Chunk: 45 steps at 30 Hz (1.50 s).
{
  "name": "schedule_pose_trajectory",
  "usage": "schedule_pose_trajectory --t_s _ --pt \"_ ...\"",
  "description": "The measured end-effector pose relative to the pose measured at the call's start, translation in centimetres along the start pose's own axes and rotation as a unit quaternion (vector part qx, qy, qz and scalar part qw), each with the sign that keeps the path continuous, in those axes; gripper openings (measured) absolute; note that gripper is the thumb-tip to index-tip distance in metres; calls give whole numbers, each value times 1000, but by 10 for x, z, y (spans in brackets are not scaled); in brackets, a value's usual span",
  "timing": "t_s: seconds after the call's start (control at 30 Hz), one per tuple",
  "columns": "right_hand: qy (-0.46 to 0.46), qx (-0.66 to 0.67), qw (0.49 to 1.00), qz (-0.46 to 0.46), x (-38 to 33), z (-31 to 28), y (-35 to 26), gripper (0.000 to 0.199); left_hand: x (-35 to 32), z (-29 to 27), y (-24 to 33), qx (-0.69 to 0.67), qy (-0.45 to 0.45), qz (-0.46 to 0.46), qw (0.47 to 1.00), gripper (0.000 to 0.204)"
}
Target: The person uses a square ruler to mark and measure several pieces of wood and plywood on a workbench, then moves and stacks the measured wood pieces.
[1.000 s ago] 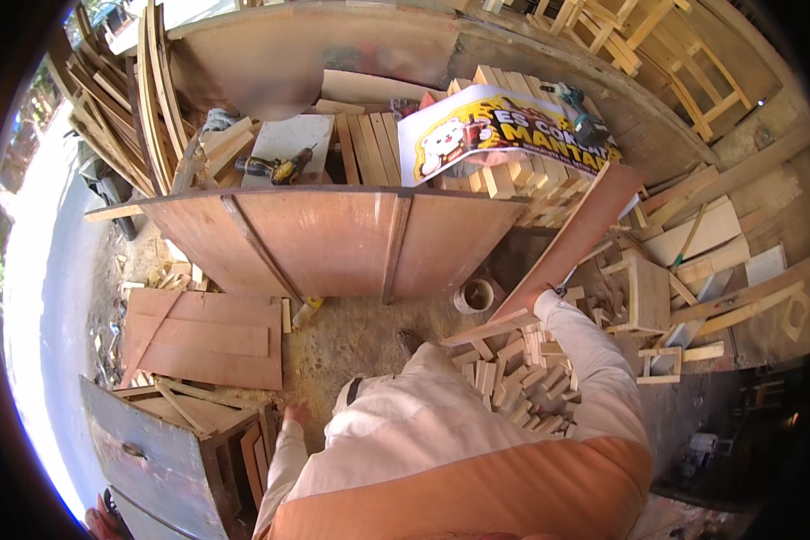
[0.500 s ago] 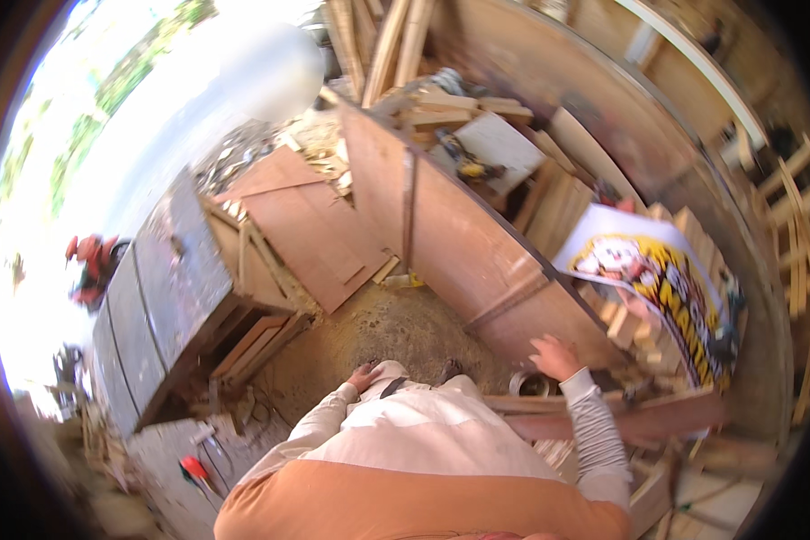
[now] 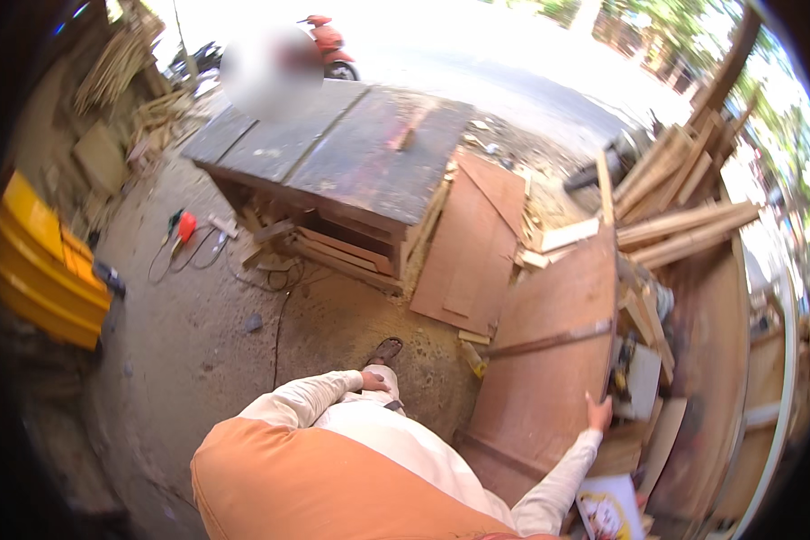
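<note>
My right hand (image 3: 598,414) is at the upper edge of a large brown wooden panel (image 3: 549,337), closed over that edge with some fingers hidden. The panel stands tilted on its side and has crosswise battens. My left hand (image 3: 374,382) lies on my thigh, holding nothing, its fingers laid over the pale trouser cloth. Beyond my sandalled foot (image 3: 387,350), a flat reddish-brown plywood sheet (image 3: 463,243) leans beside a dark workbench (image 3: 351,144).
A yellow ridged object (image 3: 49,261) stands at the far left. A red-handled tool (image 3: 185,227) and a dark cable (image 3: 281,333) lie on the floor. Timber lengths (image 3: 684,229) and a printed sheet (image 3: 610,507) are at right. A red scooter (image 3: 330,45) stands beyond the bench.
My view has swung left, bringing the workbench to the middle. My right hand has moved forward along the panel's edge, from its near end. My left hand stays on my thigh.
</note>
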State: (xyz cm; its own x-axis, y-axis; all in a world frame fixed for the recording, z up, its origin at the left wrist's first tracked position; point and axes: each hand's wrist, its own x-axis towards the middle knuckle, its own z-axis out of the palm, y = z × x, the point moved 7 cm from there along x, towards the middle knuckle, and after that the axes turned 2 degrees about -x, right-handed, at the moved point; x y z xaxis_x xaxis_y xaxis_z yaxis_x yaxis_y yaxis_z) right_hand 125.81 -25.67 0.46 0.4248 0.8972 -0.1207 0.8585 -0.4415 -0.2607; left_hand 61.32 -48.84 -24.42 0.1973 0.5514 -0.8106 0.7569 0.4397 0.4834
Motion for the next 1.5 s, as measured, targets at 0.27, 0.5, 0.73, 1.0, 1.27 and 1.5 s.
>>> schedule_pose_trajectory --t_s 0.27,0.5,0.73,1.0,1.27,1.5 --pt "-118 238 960 -88 -7 64 -100 36 25 -128 43 54 58 134 988 84" --pt "-13 53 994 -91 -38 -5 -206 37 44 -255 212 -139 -139 220 956 102" --pt "35 32 990 -131 -130 -173 -358 32 10 -185 379 -493 -391 55 775 140" --pt "109 -125 982 -91 -373 -289 -525 68 -211 -252 432 -587 -330 320 667 115" --pt "258 -86 935 -225 -571 -317 -580 60 -401 -308 339 -616 -268 454 585 107" --pt "305 -17 900 -311 -673 -326 -636 49 -501 -379 262 -569 -252 585 520 96"
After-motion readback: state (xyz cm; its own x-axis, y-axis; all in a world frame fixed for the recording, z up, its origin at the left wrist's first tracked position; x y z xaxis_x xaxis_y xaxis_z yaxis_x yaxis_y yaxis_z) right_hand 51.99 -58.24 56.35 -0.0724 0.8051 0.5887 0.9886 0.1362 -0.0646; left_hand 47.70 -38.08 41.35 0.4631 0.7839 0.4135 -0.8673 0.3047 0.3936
